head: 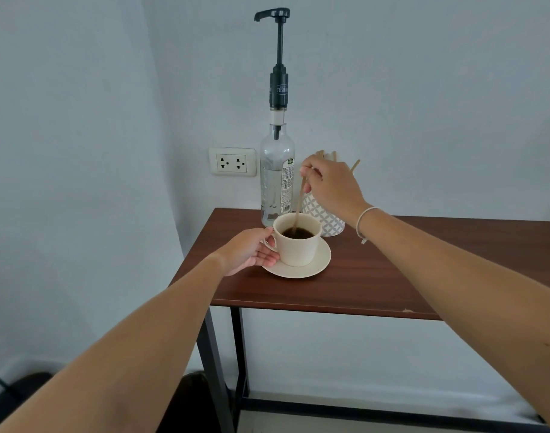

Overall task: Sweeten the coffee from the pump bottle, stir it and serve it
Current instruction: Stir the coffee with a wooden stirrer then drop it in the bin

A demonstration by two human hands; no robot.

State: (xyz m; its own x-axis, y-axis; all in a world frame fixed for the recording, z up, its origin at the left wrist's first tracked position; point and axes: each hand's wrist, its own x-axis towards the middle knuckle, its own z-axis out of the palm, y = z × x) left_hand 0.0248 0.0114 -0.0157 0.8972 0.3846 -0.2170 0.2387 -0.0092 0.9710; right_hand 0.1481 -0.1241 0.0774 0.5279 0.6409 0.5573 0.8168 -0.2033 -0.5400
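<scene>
- The left hand (pixel 252 250) is closed on the handle of the cup (pixel 298 242), fingers curled through and under it, most likely to keep the cup from sliding or turning on its saucer (pixel 317 260) during the stirring.
- The right hand (pixel 330 185) pinches the top of a thin wooden stick (pixel 299 201) between thumb and fingers; the stick slants down so that its lower end sits in the coffee (pixel 298 233). Holding it high gives room to swirl.
- The cup is cream-coloured and holds dark coffee well below the rim, so spilling looks unlikely.
- The cup and saucer stand near the left back corner of the brown table (pixel 423 270), just in front of the pump bottle (pixel 277 182).
- The bottle is clear glass with a little clear liquid in it; its spout points left, away from the cup.
- A patterned holder (pixel 327 220) behind the cup keeps more sticks upright, within easy reach.
- By my reading the stirring is in hand and serving remains.
</scene>
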